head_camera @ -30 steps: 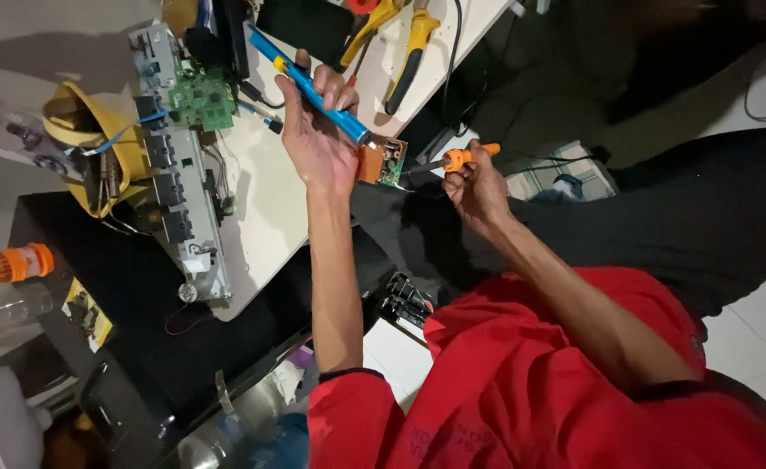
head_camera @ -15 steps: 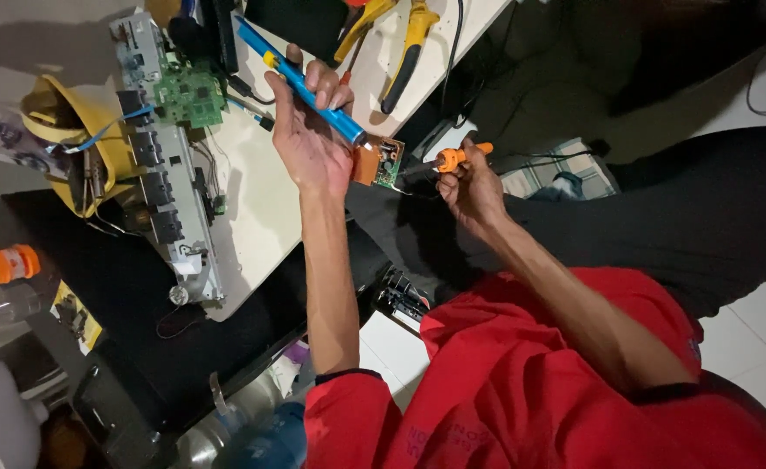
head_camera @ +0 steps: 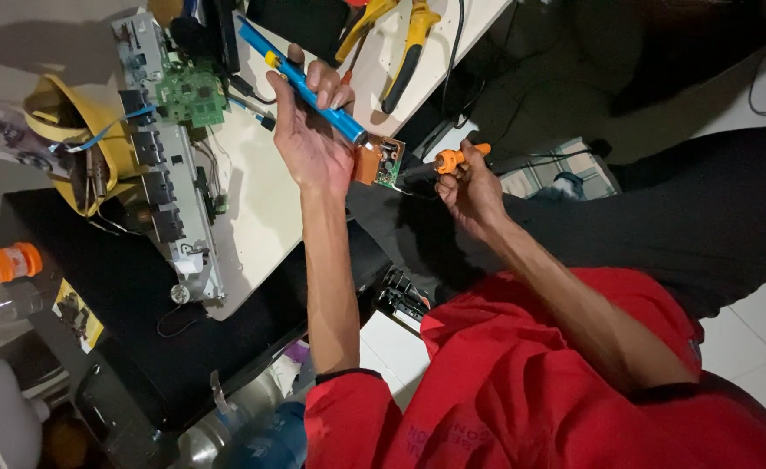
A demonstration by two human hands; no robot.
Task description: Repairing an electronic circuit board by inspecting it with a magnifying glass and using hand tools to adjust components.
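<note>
- Small board is held off the worktop, past its near edge, over the person's lap.
- Left hand: grip closed on the board and a blue pen-shaped tool, which lies across the fingers.
- Right hand: grip closed on an orange-collared iron, tip at the board's edge; whether it touches I can't tell.
- Progress, as a judgement: mid-job on the board. No joint detail is visible, so done vs. left can't be read.
- Room: hands work in open air between worktop edge and knees, free on all sides.
- The iron's cord trails right, toward the floor.
- Worktop is crowded: green PCB, grey chassis and yellow-handled pliers near the far edge; only a bare strip in the middle.
</note>
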